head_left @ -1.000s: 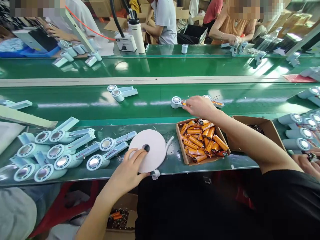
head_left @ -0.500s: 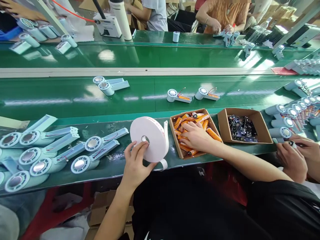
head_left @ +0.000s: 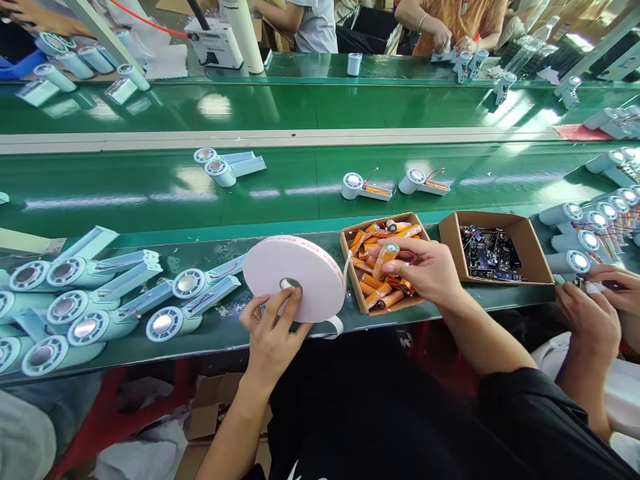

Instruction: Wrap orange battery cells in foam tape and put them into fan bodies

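My left hand [head_left: 273, 337] grips a large white roll of tape [head_left: 300, 267], with fingertips at its core hole and the thumb under its lower edge. The roll is tilted, and a loose strip hangs at its right side. In my right hand [head_left: 425, 267] an orange battery cell [head_left: 385, 259] is pinched between thumb and fingers, its pale end facing up. The hand is above a cardboard box [head_left: 361, 303] full of similar orange batteries [head_left: 377, 293].
Right of the batteries, another cardboard box [head_left: 537, 260] holds dark circuit boards [head_left: 487, 253]. Light-blue fan housings [head_left: 165, 323] crowd the bench at left; more stand at far right beside a co-worker's hands [head_left: 593, 310]. Several housings lie on the green conveyor [head_left: 290, 193].
My right hand has come up out of the battery box with a battery in its fingers. The tape roll in my left hand has tipped flatter and shifted slightly.
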### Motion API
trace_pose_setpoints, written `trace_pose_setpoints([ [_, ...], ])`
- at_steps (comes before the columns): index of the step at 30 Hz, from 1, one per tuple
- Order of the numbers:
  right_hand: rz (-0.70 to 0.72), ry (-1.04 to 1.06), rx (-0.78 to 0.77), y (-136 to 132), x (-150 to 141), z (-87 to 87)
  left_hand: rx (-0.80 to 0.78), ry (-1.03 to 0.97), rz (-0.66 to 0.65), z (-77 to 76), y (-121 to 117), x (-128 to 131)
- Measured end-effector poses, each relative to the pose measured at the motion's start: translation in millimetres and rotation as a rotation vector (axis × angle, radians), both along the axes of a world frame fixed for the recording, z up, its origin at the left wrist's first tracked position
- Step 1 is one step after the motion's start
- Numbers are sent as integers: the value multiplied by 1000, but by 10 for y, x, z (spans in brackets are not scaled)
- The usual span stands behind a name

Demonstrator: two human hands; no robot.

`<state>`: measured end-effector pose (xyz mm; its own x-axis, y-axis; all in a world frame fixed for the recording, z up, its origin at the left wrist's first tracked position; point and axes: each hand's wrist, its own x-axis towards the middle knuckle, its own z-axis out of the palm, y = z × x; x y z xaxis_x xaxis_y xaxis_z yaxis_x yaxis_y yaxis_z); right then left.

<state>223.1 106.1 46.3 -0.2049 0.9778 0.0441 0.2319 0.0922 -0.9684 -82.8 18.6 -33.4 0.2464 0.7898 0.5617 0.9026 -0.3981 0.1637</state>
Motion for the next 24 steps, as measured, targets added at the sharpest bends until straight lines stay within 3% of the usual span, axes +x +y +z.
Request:
trace_pose_setpoints([
  [3, -17, -73, 35, -127, -131, -1, 31, 17, -14, 28, 6, 29],
  [7, 69, -175, 84, -130, -223, -60, 77, 60, -58, 74, 10, 31],
  [12, 264, -117, -47, -73, -162, -28, 135, 167, -69, 148, 15, -58],
  [14, 173, 81, -87, -142, -281, -86, 167, 192, -47, 188, 21, -28],
  [18, -317, 540, -33, -380, -760, -334, 241, 92, 74, 244, 1, 243],
  [20, -423, 611, -17, -413, -845, -380, 219, -4, 107, 233, -64, 408],
  [22, -440, 577, 37, -328, -669, -284, 160, -55, 75, 196, -164, 518],
  [24, -492, 523, 236, -149, -288, -74, 58, -28, 6, 152, -246, 532],
])
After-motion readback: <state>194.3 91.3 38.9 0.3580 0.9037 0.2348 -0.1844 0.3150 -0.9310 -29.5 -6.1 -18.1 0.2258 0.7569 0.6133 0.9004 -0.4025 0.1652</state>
